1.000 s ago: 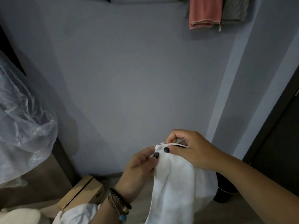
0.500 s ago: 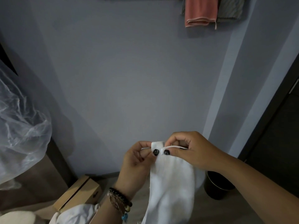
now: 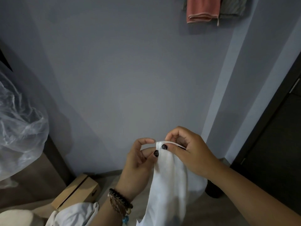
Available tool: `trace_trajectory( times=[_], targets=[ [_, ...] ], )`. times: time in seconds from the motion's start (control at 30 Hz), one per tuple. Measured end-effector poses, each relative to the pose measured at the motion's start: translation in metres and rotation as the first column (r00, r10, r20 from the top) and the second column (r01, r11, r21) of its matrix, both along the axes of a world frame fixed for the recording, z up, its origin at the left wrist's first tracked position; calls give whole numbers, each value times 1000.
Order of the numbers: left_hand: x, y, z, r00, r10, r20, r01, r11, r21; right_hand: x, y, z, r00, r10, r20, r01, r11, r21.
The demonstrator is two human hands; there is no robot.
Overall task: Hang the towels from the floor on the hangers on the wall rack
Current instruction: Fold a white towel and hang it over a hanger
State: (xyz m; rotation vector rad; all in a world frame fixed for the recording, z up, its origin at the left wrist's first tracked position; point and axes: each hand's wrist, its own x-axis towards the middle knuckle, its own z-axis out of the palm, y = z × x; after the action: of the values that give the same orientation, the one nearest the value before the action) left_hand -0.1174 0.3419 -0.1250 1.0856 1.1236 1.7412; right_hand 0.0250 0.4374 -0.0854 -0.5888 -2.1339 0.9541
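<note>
The white towel (image 3: 169, 185) hangs long-axis vertical, top corner up, the rest drooping toward the floor (image 3: 203, 211). The right hand (image 3: 189, 152) pinches the top hem, thumb over curled fingers; the left hand (image 3: 138, 163) nips the same corner just beside it, its forefinger lifted clear. Bare wall (image 3: 130, 79) behind leaves plenty of open room. A pink towel (image 3: 202, 9) and a grey towel (image 3: 232, 6) hang up top; a cardboard box (image 3: 78, 191) sits low left.
</note>
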Motion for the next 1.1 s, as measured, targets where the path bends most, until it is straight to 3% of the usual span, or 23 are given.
trace_trajectory(
  times=[0.17,0.43,0.57,0.73,0.8,0.93,1.0,1.1],
  targets=[
    [5,1,-6,999,12,-36,-11,1000,13,5,4,-4,975,-11,223,-30,983,182],
    [2,-3,-5,977,36,-209,-31,999,26,10,2,12,910,65,409,-156,969,192],
    [2,0,1,988,109,-113,-95,988,125,3,-5,25,940,-17,340,-122,916,383],
    [11,-2,-5,994,104,-20,-98,978,183,-6,-1,50,982,23,190,-102,903,418],
    [15,-2,-10,990,139,-1,-137,972,190,-7,2,56,984,41,175,-105,922,374],
    [8,-2,-10,971,235,41,-239,956,169,-14,6,64,954,97,282,-134,985,112],
    [3,-3,-7,961,263,87,-274,947,167,-16,9,69,924,187,332,-183,982,-45],
    [-4,-5,-5,960,258,110,-275,943,186,-19,10,78,864,277,420,-253,961,-114]
  ],
)
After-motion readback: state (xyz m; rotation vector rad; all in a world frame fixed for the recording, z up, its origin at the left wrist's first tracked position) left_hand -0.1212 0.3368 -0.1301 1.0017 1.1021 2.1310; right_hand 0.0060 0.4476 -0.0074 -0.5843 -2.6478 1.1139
